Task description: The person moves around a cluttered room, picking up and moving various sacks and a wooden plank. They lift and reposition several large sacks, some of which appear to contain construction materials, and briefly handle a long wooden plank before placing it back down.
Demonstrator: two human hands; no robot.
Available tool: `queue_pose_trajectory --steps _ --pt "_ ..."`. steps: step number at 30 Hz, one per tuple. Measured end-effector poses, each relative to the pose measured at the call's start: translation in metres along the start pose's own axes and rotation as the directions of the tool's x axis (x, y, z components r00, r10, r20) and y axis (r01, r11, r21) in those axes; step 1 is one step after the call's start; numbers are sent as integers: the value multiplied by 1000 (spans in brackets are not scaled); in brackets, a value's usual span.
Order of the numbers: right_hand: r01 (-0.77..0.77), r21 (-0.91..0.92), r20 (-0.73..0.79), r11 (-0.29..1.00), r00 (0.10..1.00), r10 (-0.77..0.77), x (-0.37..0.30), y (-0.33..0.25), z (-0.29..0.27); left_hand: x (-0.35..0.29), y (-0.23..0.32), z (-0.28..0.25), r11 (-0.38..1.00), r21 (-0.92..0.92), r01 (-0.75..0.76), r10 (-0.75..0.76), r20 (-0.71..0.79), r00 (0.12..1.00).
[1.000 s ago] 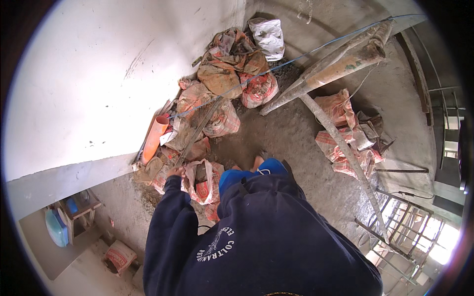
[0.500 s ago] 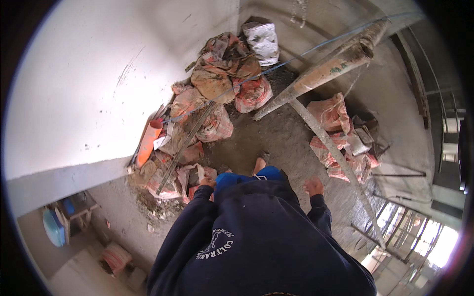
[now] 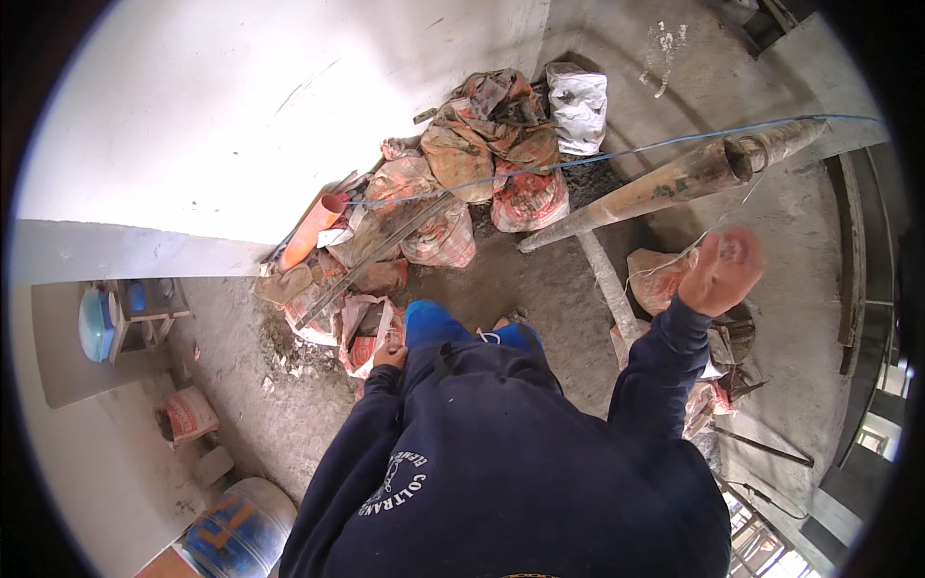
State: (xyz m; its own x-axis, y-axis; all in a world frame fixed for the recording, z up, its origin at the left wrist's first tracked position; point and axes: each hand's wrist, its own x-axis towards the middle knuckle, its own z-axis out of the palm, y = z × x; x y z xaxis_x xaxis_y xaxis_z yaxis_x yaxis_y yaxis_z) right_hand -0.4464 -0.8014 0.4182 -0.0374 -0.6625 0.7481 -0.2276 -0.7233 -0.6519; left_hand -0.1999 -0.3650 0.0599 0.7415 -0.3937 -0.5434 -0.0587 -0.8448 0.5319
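Observation:
My left hand (image 3: 389, 356) hangs low beside my thigh, its small visible fingers curled in. Just past it is the edge of an open, torn red-and-white sack (image 3: 360, 339); whether the hand grips anything is hidden. My right hand (image 3: 725, 270) is raised out to the right, smeared by motion, so its fingers are unclear. Below and behind it in the picture lie dirty sacks (image 3: 655, 279), partly covered by the hand and sleeve. Near that hand, a thin pale cord (image 3: 696, 249) loops down from a thick pipe (image 3: 665, 193).
Filled sacks (image 3: 458, 159) are heaped along the wall, with a white sack (image 3: 578, 108) and an orange pipe (image 3: 313, 231). A blue line (image 3: 636, 149) crosses above. A pole (image 3: 609, 289) leans at right. A blue drum (image 3: 241, 530) stands lower left.
My right hand has swung up and outward to the right, from beside my hip. My left hand stays low near the torn sack. The view has shifted, bringing the blue drum into sight.

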Motion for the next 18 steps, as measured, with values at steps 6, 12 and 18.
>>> queue_pose_trajectory --steps 6,12,18 --pt "254 -256 -7 933 964 -265 52 -22 42 12 -11 4 941 -37 338 -314 282 906" --pt "149 -401 -75 904 978 -194 61 -19 82 65 -12 -8 948 -30 317 -278 403 872" --pt "80 -501 -225 862 949 -219 61 -19 106 157 64 -49 902 258 -347 280 266 923"
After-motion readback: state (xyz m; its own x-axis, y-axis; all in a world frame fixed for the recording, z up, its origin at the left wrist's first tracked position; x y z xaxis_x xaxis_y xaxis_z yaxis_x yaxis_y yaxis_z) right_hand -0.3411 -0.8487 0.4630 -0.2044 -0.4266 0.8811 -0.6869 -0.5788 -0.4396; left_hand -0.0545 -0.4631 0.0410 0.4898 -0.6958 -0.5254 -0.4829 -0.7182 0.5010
